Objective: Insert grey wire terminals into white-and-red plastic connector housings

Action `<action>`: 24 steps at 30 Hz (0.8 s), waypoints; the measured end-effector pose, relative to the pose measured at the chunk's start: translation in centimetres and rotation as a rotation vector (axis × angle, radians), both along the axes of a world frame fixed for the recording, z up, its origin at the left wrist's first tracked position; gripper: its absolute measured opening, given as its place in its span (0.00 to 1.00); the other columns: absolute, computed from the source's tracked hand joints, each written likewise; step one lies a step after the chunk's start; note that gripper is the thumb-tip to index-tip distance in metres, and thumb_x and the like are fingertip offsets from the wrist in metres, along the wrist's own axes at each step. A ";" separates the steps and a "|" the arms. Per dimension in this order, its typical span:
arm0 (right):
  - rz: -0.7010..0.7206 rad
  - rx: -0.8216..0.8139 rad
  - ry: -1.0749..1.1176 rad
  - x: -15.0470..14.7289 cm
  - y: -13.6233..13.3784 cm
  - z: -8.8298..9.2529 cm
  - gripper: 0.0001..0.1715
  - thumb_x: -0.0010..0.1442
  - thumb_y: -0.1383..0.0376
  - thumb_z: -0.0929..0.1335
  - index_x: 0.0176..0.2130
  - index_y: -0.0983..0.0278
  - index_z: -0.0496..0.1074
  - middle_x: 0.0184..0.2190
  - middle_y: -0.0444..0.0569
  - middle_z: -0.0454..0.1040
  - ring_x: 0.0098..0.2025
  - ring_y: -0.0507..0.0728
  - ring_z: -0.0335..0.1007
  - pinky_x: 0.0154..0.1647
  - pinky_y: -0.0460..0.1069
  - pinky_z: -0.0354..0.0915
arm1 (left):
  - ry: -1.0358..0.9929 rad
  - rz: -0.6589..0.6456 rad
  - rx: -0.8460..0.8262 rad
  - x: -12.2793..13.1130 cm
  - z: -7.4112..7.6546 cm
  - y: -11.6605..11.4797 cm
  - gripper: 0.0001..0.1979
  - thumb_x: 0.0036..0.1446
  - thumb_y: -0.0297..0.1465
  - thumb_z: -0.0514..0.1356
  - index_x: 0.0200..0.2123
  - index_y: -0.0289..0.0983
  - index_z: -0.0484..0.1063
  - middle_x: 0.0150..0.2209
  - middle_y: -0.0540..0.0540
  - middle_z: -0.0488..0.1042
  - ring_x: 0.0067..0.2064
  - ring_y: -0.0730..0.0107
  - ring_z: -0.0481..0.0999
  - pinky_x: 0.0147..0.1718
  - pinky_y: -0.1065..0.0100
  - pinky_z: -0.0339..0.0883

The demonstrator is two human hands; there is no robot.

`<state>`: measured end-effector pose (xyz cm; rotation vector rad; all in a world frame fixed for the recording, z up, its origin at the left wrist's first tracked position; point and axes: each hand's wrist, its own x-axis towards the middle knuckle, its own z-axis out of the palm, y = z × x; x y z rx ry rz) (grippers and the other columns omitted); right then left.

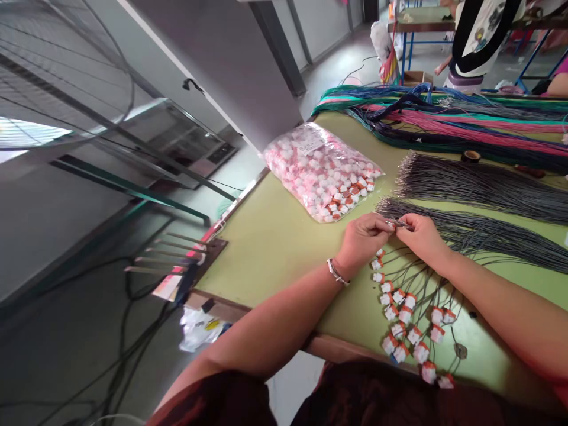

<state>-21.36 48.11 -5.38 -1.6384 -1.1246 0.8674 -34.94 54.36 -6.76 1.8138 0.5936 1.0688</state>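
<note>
My left hand (364, 238), with a bracelet at its wrist, pinches a small orange and white connector (390, 225) in its fingertips. Close against it, my right hand (419, 236) has its fingers closed on thin dark wire ends with metal tips (403, 224). Below both hands, several white and orange connectors (415, 335) on dark wires lie spread near the table's front edge. Just behind the hands rests a bundle of dark wires (479, 228), its metal-tipped ends toward the left.
A clear bag of connectors (322, 171) lies on the green table (266, 236). Behind are another dark wire bundle (479, 183), a tape roll (471, 157) and coloured wires (452, 121). A pronged metal rack (177, 254) juts from the left edge. Part of a person shows far right.
</note>
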 end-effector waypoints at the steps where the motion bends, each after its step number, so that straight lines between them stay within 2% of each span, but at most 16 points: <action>1: 0.002 0.001 -0.005 0.0 0.0 0.0 0.08 0.41 0.62 0.63 0.22 0.65 0.66 0.17 0.40 0.62 0.21 0.48 0.52 0.23 0.45 0.50 | 0.004 0.007 -0.001 0.0 0.0 0.1 0.06 0.45 0.21 0.61 0.23 0.36 0.75 0.29 0.46 0.77 0.33 0.72 0.76 0.35 0.71 0.71; 4: 0.012 0.020 0.002 0.2 -0.2 0.1 0.08 0.43 0.61 0.65 0.22 0.64 0.66 0.17 0.40 0.63 0.21 0.48 0.54 0.22 0.45 0.51 | 0.081 -0.012 -0.019 -0.6 0.3 0.4 0.06 0.45 0.21 0.60 0.23 0.35 0.75 0.29 0.46 0.76 0.31 0.73 0.75 0.33 0.72 0.70; 6: 0.015 0.054 0.010 0.4 -0.3 0.2 0.10 0.47 0.59 0.66 0.23 0.64 0.67 0.18 0.41 0.65 0.21 0.49 0.57 0.22 0.45 0.54 | 0.195 -0.092 -0.064 -1.3 0.8 0.4 0.06 0.45 0.21 0.59 0.25 0.34 0.75 0.27 0.47 0.76 0.28 0.74 0.74 0.28 0.73 0.68; 8: -0.001 0.076 0.031 0.7 -0.3 0.3 0.14 0.51 0.56 0.67 0.24 0.64 0.68 0.19 0.43 0.68 0.21 0.49 0.60 0.23 0.45 0.57 | 0.322 -0.284 -0.059 -1.9 1.7 0.0 0.07 0.45 0.21 0.59 0.27 0.34 0.76 0.27 0.47 0.76 0.27 0.74 0.73 0.27 0.74 0.67; 12: -0.029 0.015 0.065 0.7 -0.3 0.4 0.20 0.53 0.52 0.67 0.21 0.64 0.67 0.16 0.42 0.65 0.17 0.47 0.54 0.17 0.45 0.52 | 0.414 -0.836 0.065 -2.4 3.4 -0.9 0.05 0.48 0.23 0.61 0.29 0.36 0.78 0.30 0.45 0.78 0.33 0.71 0.75 0.36 0.71 0.69; 13: -0.018 0.004 0.063 0.7 -0.2 0.3 0.21 0.52 0.52 0.67 0.20 0.65 0.66 0.16 0.42 0.64 0.16 0.47 0.53 0.16 0.44 0.50 | 0.397 -0.885 0.070 -2.5 3.7 -0.7 0.04 0.49 0.26 0.62 0.29 0.37 0.78 0.31 0.44 0.78 0.35 0.69 0.76 0.38 0.70 0.69; 14: -0.004 0.003 0.069 0.6 -0.2 0.3 0.20 0.52 0.52 0.67 0.21 0.65 0.67 0.16 0.42 0.65 0.16 0.47 0.54 0.16 0.45 0.51 | 0.379 -0.848 0.067 -2.7 3.8 -0.4 0.03 0.51 0.28 0.62 0.29 0.37 0.78 0.32 0.44 0.78 0.36 0.69 0.76 0.38 0.70 0.69; 15: 0.007 0.006 0.084 0.6 -0.2 0.3 0.18 0.51 0.53 0.67 0.22 0.65 0.69 0.17 0.43 0.66 0.17 0.47 0.55 0.17 0.45 0.52 | 0.369 -0.716 0.073 -2.9 3.7 0.3 0.04 0.52 0.30 0.62 0.28 0.38 0.78 0.32 0.44 0.78 0.36 0.68 0.75 0.38 0.69 0.69; 18: 0.006 0.004 0.133 0.5 -0.2 0.3 0.16 0.49 0.58 0.66 0.35 0.66 0.72 0.21 0.44 0.71 0.18 0.48 0.57 0.18 0.45 0.54 | 0.422 0.013 0.198 -3.5 2.9 3.1 0.08 0.56 0.30 0.57 0.30 0.38 0.77 0.31 0.45 0.76 0.35 0.66 0.73 0.38 0.65 0.67; 19: -0.005 0.003 0.132 0.4 -0.2 0.3 0.18 0.48 0.59 0.66 0.39 0.66 0.70 0.21 0.44 0.72 0.17 0.48 0.56 0.18 0.45 0.53 | 0.477 0.205 0.263 -3.7 2.5 4.0 0.08 0.56 0.30 0.57 0.33 0.37 0.76 0.32 0.44 0.75 0.35 0.65 0.73 0.39 0.63 0.67; 20: -0.010 0.001 0.121 0.4 -0.2 0.3 0.18 0.47 0.60 0.66 0.39 0.66 0.69 0.20 0.43 0.71 0.17 0.48 0.55 0.18 0.44 0.52 | 0.548 0.321 0.326 -3.7 2.2 4.9 0.08 0.56 0.30 0.57 0.35 0.37 0.76 0.34 0.43 0.74 0.37 0.62 0.72 0.40 0.61 0.66; 21: -0.008 -0.001 0.105 0.3 -0.2 0.3 0.16 0.47 0.60 0.66 0.37 0.66 0.68 0.19 0.42 0.70 0.16 0.48 0.54 0.18 0.44 0.51 | 0.623 0.380 0.382 -3.7 1.9 5.6 0.08 0.55 0.30 0.57 0.37 0.37 0.76 0.36 0.42 0.73 0.40 0.59 0.71 0.41 0.59 0.65; 24: 0.000 0.022 0.057 0.3 -0.2 0.3 0.09 0.45 0.61 0.66 0.27 0.64 0.65 0.16 0.41 0.66 0.18 0.48 0.54 0.19 0.45 0.50 | 0.817 0.390 0.486 -3.3 1.3 6.5 0.08 0.56 0.29 0.56 0.35 0.36 0.74 0.37 0.38 0.71 0.43 0.52 0.68 0.41 0.56 0.64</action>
